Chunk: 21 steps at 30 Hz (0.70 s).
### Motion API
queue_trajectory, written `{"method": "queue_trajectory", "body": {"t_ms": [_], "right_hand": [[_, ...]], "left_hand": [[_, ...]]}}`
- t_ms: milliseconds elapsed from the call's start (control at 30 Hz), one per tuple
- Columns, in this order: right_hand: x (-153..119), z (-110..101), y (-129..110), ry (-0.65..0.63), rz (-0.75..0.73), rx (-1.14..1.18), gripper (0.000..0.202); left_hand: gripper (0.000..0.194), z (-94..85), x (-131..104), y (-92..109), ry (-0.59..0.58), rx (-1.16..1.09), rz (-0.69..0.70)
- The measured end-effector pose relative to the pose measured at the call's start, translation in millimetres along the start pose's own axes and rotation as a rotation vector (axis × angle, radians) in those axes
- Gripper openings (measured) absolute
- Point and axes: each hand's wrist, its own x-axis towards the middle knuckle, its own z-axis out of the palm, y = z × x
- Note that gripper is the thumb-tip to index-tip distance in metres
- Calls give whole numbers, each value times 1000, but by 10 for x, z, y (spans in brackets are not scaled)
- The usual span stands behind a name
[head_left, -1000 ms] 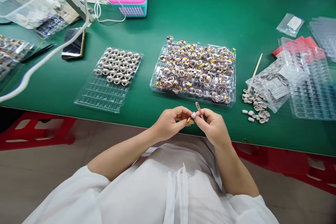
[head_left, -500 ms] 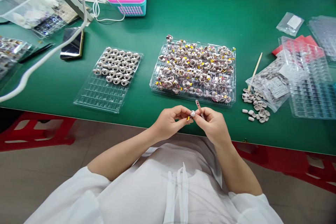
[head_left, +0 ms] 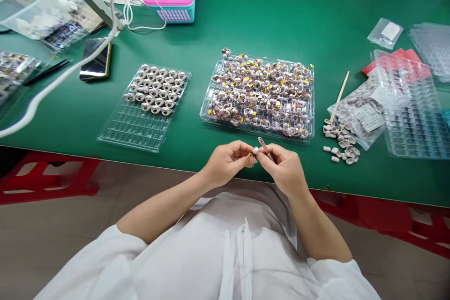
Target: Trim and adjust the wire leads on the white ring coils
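- Position: the part (head_left: 255, 150) is between my 2 hands, in front of my body at the near edge of the surface (head_left: 281, 14).
- Left hand (head_left: 223, 165): thumb and fingers are pinched on the part, next to its yellow tab (head_left: 249, 154).
- Right hand (head_left: 287, 168): fingers are curled around a slim tool (head_left: 264, 145), with 1 end projecting above them. The fingertips meet the part; I cannot tell how firmly they press.
- Weight: I judge the part very light; minimal grip force should suffice.
- Stiffness: the pale body looks rigid and smooth, so it may slip or roll if squeezed off-centre.
- Fragility: the yellow tab looks thin and flexible, likely to crease or tear. Do not pull on it.
- Grip point: take hold of the pale body by its opposite sides and leave the tab free.
- Surroundings: rings (head_left: 258, 85) crowd the large tray (head_left: 207, 115) ahead of me. The small tray (head_left: 128, 133) to the left carries rows of shells (head_left: 159, 93). Loose caps (head_left: 348, 153) lie to the right, just beside a bag (head_left: 365, 124).
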Motion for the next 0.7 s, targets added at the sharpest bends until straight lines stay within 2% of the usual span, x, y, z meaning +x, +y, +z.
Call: {"method": "queue_trajectory", "body": {"t_ms": [200, 300, 400, 533, 700], "right_hand": [[-120, 21, 58, 67, -366, -137, 15], [-142, 45, 174, 115, -576, -327, 26], [-137, 57, 261, 176, -722, -494, 34], [-117, 36, 289, 215, -824, -545, 38], [-98, 3, 278, 128, -815, -497, 34]], "left_hand": [[31, -16, 28, 42, -6, -135, -33], [32, -14, 35, 45, -22, -200, -52], [34, 5, 26, 52, -35, -238, -83], [34, 19, 4, 45, -38, -245, -105], [33, 3, -12, -6, -42, -244, -92]]}}
